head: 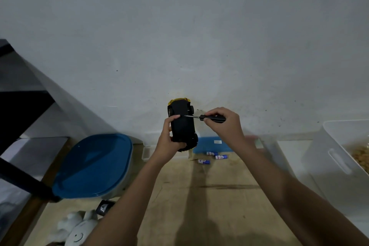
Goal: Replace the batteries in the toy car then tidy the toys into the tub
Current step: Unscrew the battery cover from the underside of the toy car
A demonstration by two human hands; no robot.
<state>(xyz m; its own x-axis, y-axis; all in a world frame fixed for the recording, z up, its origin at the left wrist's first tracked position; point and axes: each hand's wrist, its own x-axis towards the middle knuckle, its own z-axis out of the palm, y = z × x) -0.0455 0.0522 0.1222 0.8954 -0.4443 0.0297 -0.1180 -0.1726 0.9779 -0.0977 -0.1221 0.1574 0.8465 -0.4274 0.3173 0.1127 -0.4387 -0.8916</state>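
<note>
Head view: left hand (pixel 169 142) grips yellow plastic toy car (pixel 182 124), black underside up; right hand (pixel 223 124) clasps black-handled screwdriver (pixel 205 118), tip at underside. Step: battery-cover screw, probably. Next: steady turning.

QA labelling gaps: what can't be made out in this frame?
Head view only.
- Screw at the screwdriver tip on the toy car: too small, dark.
- Print on the batteries: too small, blurred.
- Contents of the white tub: cut off by right edge.
- Part of the plush toy: cut off by bottom edge.
</note>
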